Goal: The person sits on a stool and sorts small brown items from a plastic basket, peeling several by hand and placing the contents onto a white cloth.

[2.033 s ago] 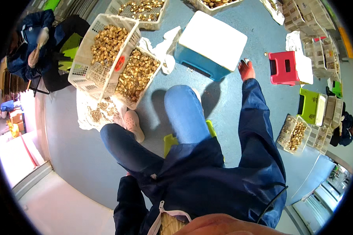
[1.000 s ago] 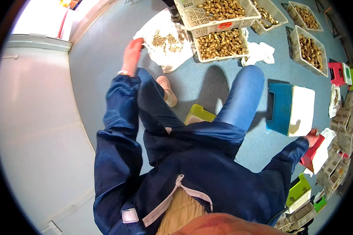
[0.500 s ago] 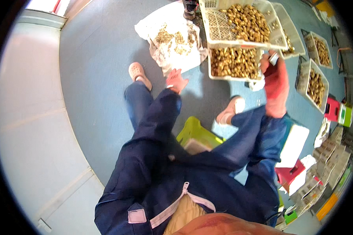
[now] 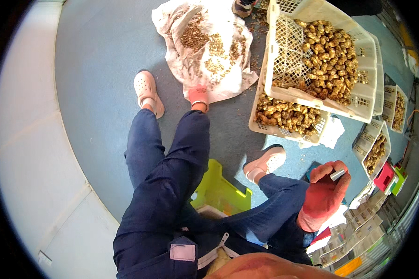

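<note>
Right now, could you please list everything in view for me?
Crates: at least five, off-white, upper right and right
Produce: many, brown, in the crates
Cloth: one, white, left of the crates
Scraps: many, brown, on the cloth
Rag: one, white, beside the crates
Stools: at least three, lime and red, centre and right
Stacked containers: several, pale, lower right
Floor: one, blue-grey, throughout
Large panel: one, white, left
Another person's shoe: one, dark, top
Small piece: one, silvery, at right hand
Clogs: two, pink, left and centre
Left hand: one, navy-sleeved, at the cloth's near edge
Right hand: one, navy-sleeved, lower right
</note>
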### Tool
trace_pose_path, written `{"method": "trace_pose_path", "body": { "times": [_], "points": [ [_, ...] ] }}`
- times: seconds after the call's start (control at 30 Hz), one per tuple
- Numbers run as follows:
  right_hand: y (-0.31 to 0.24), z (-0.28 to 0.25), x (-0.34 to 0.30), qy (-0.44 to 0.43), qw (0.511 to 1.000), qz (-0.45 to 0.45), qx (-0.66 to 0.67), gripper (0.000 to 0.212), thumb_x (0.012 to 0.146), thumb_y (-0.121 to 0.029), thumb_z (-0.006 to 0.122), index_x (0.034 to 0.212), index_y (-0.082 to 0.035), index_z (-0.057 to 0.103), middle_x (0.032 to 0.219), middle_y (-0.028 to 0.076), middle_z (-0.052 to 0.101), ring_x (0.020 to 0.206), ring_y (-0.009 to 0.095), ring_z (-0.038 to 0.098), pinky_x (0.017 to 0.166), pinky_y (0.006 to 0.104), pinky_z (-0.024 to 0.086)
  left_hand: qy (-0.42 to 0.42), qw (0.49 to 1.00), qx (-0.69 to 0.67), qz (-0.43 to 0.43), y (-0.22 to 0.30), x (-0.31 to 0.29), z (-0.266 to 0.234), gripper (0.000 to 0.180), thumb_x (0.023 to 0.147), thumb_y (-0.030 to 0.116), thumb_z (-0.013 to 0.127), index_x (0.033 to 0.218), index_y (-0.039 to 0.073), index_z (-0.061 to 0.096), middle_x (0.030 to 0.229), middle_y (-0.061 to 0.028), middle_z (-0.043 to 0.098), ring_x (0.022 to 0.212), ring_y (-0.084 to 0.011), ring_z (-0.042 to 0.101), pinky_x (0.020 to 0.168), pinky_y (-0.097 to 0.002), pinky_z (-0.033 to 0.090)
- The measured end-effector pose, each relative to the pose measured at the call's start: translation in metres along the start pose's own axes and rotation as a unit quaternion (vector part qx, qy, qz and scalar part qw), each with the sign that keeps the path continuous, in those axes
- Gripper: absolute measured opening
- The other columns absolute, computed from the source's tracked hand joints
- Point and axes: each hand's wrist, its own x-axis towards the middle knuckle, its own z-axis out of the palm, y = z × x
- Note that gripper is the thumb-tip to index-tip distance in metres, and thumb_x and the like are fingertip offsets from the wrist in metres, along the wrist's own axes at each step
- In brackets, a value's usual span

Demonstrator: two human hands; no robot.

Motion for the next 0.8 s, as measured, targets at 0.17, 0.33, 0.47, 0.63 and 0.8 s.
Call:
{"method": "trace_pose_path", "body": {
  "times": [0.17, 0.33, 0.47, 0.63, 0.8],
  "points": [
    [0.004, -0.003, 0.011, -0.011, 0.998, 0.039, 0.042, 0.041, 0.104, -0.037, 0.038, 0.106, -0.002, 0.057, 0.082, 0.014, 0.06, 0.066, 0.023, 0.053, 0.061, 0.0324, 0.043, -0.169, 0.985, 0.007, 0.044, 0.005, -0.036, 0.033, 0.029, 0.09, 0.016, 0.052, 0.116, 0.01, 0.063, 0.122, -0.0082, 0.064, 0.112, -0.0252, 0.061, 0.091, -0.0373, 0.051],
    [0.003, -0.011, 0.005, -0.042, 0.996, 0.057, 0.058, 0.041, 0.104, -0.036, 0.039, 0.108, 0.0, 0.057, 0.083, 0.014, 0.061, 0.068, 0.022, 0.054, 0.063, 0.0323, 0.043, -0.201, 0.968, -0.124, 0.089, 0.043, -0.071, 0.092, 0.031, 0.086, 0.027, 0.053, 0.111, 0.013, 0.066, 0.116, -0.011, 0.066, 0.109, -0.028, 0.062, 0.09, -0.0402, 0.051],
    [0.003, -0.017, 0.003, -0.074, 0.995, 0.06, 0.016, 0.041, 0.103, -0.036, 0.04, 0.111, 0.001, 0.057, 0.086, 0.015, 0.062, 0.07, 0.022, 0.055, 0.065, 0.0326, 0.043, -0.217, 0.948, -0.211, 0.098, 0.085, -0.108, 0.075, 0.02, 0.082, 0.023, 0.059, 0.097, 0.016, 0.07, 0.107, -0.011, 0.069, 0.105, -0.0299, 0.063, 0.088, -0.0397, 0.05],
    [0.008, -0.011, 0.004, -0.054, 0.994, 0.088, 0.026, 0.044, 0.102, -0.038, 0.041, 0.113, 0.002, 0.056, 0.09, 0.014, 0.063, 0.075, 0.022, 0.057, 0.069, 0.0332, 0.045, -0.329, 0.886, -0.307, 0.112, 0.115, -0.149, 0.066, 0.019, 0.078, 0.026, 0.065, 0.091, 0.014, 0.072, 0.099, -0.0103, 0.071, 0.091, -0.0263, 0.068, 0.079, -0.0374, 0.053],
    [0.01, -0.006, 0.002, -0.102, 0.99, 0.092, 0.018, 0.048, 0.102, -0.039, 0.043, 0.116, 0.005, 0.055, 0.095, 0.014, 0.061, 0.08, 0.021, 0.057, 0.072, 0.0328, 0.045, -0.428, 0.753, -0.495, 0.071, 0.137, -0.2, 0.09, 0.028, 0.078, 0.029, 0.066, 0.098, 0.01, 0.07, 0.091, -0.0057, 0.069, 0.077, -0.0168, 0.065, 0.067, -0.0338, 0.053]
  ]
}}
